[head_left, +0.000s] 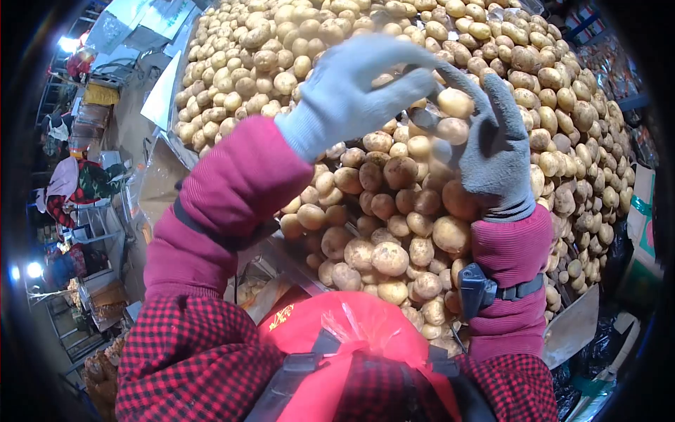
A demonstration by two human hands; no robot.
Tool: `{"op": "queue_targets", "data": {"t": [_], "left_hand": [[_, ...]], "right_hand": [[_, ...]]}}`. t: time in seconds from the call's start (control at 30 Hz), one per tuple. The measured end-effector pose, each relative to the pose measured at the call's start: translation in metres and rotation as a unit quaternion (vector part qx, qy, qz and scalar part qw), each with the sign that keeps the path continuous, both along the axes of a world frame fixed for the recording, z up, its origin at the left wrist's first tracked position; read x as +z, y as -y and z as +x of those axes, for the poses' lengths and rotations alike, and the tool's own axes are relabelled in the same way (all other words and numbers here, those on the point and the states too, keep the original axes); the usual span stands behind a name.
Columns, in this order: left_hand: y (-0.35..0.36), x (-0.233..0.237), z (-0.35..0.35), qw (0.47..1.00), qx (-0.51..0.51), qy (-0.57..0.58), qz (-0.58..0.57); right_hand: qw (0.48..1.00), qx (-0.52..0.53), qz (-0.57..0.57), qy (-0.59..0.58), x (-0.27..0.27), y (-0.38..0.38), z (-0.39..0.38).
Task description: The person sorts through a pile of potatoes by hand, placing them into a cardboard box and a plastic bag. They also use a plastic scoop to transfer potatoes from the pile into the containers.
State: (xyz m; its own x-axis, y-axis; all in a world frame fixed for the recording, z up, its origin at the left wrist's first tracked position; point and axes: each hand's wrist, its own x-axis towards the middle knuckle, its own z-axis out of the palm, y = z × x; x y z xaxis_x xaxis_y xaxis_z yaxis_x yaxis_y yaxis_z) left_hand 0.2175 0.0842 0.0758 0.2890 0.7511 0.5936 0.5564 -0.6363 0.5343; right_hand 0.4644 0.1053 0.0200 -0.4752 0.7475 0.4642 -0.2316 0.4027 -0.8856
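Two hands in grey gloves are over a large heap of potatoes point(390, 259). My left hand point(358, 88) is at the upper middle, its thumb and fingers apart and bent toward the right; its fingertips are blurred, and I make out nothing held in it. My right hand point(492, 141) is to the right of it, palm partly showing, with its fingers curved round a pale potato point(455, 103) and another potato point(452, 131) just below. The fingertips of both hands are close together near these potatoes, and some are hidden behind them.
A red bag or apron point(344, 320) lies against my body at the bottom. Cardboard point(573, 327) stands at the lower right edge of the heap, near black plastic point(598, 352). Pale boxes point(151, 21) are at the upper left. Clothes point(88, 184) and shelving show at the far left.
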Motion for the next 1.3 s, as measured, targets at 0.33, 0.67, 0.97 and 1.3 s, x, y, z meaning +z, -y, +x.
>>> {"op": "queue_targets", "data": {"t": [0.33, 0.67, 0.97, 1.3], "left_hand": [[-0.007, 0.009, 0.016, 0.994, -0.035, 0.076, -0.077], [0.052, -0.079, -0.064, 0.954, 0.097, -0.263, -0.107], [-0.008, -0.082, -0.043, 0.911, 0.037, -0.408, -0.054], [-0.014, -0.088, -0.037, 0.921, 0.072, -0.352, -0.151]], "right_hand": [[0.876, 0.129, -0.319, -0.338, 0.014, 0.010, -0.015], [0.781, 0.253, -0.422, -0.385, 0.012, 0.000, -0.010], [0.788, 0.205, -0.447, -0.371, 0.023, 0.009, -0.015], [0.835, 0.134, -0.463, -0.267, 0.033, 0.005, -0.017]]}}
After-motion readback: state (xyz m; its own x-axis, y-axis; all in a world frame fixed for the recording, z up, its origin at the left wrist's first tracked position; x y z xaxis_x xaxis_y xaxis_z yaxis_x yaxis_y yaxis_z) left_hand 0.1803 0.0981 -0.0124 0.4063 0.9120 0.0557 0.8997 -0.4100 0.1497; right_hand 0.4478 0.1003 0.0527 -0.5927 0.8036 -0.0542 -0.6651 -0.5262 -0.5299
